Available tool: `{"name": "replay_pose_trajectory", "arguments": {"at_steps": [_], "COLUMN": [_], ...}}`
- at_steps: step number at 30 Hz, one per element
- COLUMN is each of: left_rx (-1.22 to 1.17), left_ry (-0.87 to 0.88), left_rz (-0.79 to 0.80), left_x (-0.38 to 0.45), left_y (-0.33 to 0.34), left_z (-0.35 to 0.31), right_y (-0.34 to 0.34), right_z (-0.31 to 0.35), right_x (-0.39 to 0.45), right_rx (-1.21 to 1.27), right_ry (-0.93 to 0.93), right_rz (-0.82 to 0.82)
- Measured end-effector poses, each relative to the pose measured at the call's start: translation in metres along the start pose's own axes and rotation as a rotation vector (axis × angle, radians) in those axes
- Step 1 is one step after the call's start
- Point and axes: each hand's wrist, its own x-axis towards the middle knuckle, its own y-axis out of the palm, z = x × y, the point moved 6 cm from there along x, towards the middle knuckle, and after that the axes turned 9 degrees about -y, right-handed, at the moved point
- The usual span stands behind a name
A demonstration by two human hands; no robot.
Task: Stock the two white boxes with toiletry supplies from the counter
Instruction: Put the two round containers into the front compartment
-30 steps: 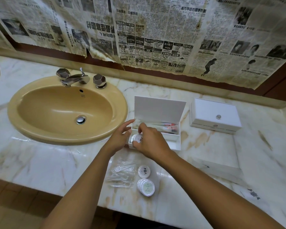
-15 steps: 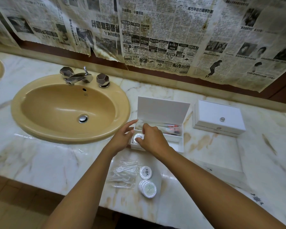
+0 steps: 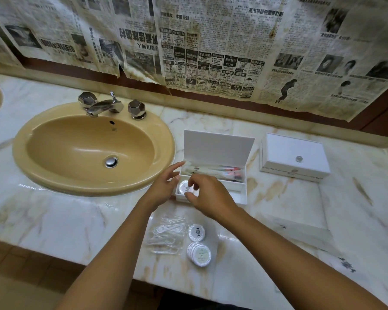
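An open white box [image 3: 242,193] stands on the marble counter with its lid [image 3: 217,148] up. Wrapped toothbrushes and tubes lie in its back section. A round wrapped soap [image 3: 183,186] sits in the front left compartment. My right hand [image 3: 211,196] hovers over that compartment, thumb and forefinger pinching the soap's right edge. My left hand [image 3: 164,186] rests against the box's left end with its fingers apart. A second white box [image 3: 293,156] stands shut to the right. Nearer me lie a single round soap [image 3: 197,232], a stack of round soaps [image 3: 200,254] and bagged floss picks [image 3: 166,234].
A tan oval sink [image 3: 54,175] with a chrome faucet [image 3: 104,106] takes up the counter's left. Newspaper covers the wall behind. A clear flat packet [image 3: 300,231] lies right of my forearm. The counter's front edge runs just below the soaps.
The round soap went from the box's front left edge down into the compartment. My right hand has eased slightly to the right, showing more of the soap. The left hand stayed at the box.
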Motion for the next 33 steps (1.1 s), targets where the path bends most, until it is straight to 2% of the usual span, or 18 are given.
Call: {"name": "replay_pose_trajectory", "arguments": {"at_steps": [4,9,23,33], "left_rx": [0.002,0.011,0.025,0.025], "left_ry": [-0.010,-0.022,-0.048,-0.050], "left_rz": [-0.007,-0.012,-0.028,-0.029], "left_x": [0.000,-0.003,-0.005,-0.003], "left_y": [0.000,0.001,0.001,0.000], "left_z": [0.000,-0.003,-0.003,-0.001], "right_y": [0.012,0.038,0.065,0.061], "right_z": [0.006,-0.008,-0.018,-0.013], "right_x": [-0.017,-0.034,-0.040,-0.038], "right_rx": [-0.029,-0.114,-0.284,-0.231], "right_ry": [-0.082,-0.061,-0.041,-0.018], "right_rz": [0.147,0.317,0.408,0.392]}}
